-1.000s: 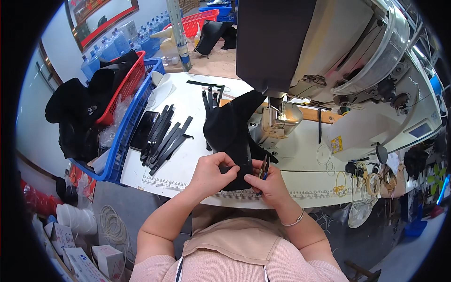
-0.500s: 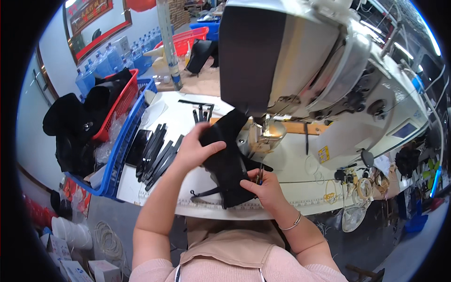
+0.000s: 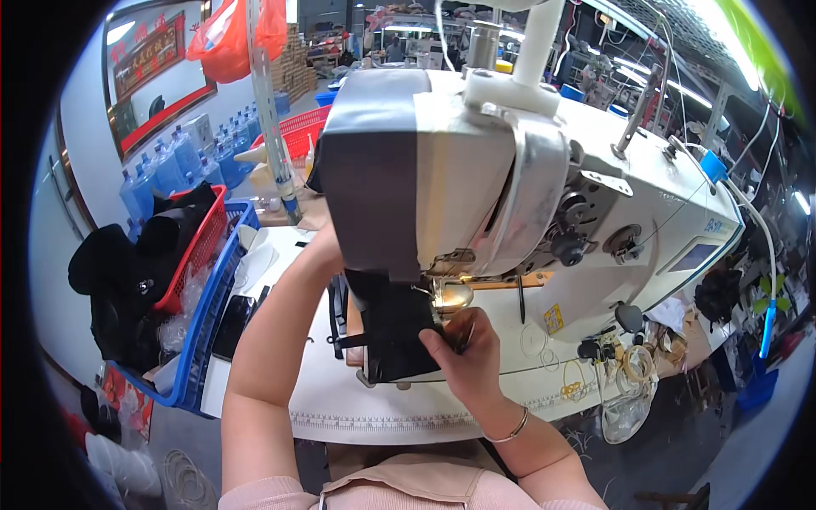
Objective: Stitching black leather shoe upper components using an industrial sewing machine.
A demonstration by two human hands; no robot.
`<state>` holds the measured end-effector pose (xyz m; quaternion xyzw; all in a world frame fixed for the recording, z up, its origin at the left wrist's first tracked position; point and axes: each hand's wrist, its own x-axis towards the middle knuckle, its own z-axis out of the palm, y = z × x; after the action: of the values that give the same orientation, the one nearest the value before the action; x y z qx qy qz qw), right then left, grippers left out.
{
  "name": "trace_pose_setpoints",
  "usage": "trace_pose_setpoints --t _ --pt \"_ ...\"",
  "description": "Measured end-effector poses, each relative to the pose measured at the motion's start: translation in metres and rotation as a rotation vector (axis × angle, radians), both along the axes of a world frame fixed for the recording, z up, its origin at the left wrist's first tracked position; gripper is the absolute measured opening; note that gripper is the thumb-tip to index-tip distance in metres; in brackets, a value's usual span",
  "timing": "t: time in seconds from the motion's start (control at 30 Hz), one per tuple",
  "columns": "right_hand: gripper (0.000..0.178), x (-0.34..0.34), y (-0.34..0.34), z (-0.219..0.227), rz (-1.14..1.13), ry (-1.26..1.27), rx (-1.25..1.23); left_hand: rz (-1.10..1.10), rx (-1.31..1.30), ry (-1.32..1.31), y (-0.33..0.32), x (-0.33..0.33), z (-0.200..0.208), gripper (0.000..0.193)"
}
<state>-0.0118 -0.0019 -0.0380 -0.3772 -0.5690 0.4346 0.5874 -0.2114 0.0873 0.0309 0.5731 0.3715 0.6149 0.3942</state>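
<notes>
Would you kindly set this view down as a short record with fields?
Left hand: hidden behind the sewing machine; only its forearm shows
Right hand: thumb on the black fabric piece
Fabric piece: below the machine head, upper end hidden
Worktop: white, with a ruler scale along the near edge
Phone: dark, between blue basket and forearm
Far left: red basket, black pieces, blue water bottles

Matt black cloth [image 3: 395,336] lies at the frame's centre, below a sewing machine [image 3: 463,178] of smooth, painted-looking metal. The tabletop [image 3: 340,408] looks smooth. A glossy phone [image 3: 231,330] and plastic basket [image 3: 194,361] sit left; a thin, crinkled plastic bag [image 3: 225,42] hangs upper left.
</notes>
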Motion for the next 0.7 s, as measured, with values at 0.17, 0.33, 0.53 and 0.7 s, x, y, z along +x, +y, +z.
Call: trace_pose_setpoints --t 0.17,0.33,0.53,0.7 --pt "0.034 -0.002 0.011 -0.007 -0.023 -0.096 -0.061 -0.005 0.031 0.051 0.013 0.016 0.005 0.02" --pt "0.035 -0.004 0.014 -0.011 -0.023 0.031 -0.161 0.013 0.078 0.084 0.017 0.02 0.011 0.02" --pt "0.037 -0.016 0.009 -0.002 -0.085 0.012 -0.037 0.017 0.123 0.126 0.017 -0.002 0.01 0.02" --pt "0.036 -0.001 0.009 -0.013 -0.114 -0.06 -0.137 0.022 0.159 0.149 0.016 0.013 0.002 0.019"
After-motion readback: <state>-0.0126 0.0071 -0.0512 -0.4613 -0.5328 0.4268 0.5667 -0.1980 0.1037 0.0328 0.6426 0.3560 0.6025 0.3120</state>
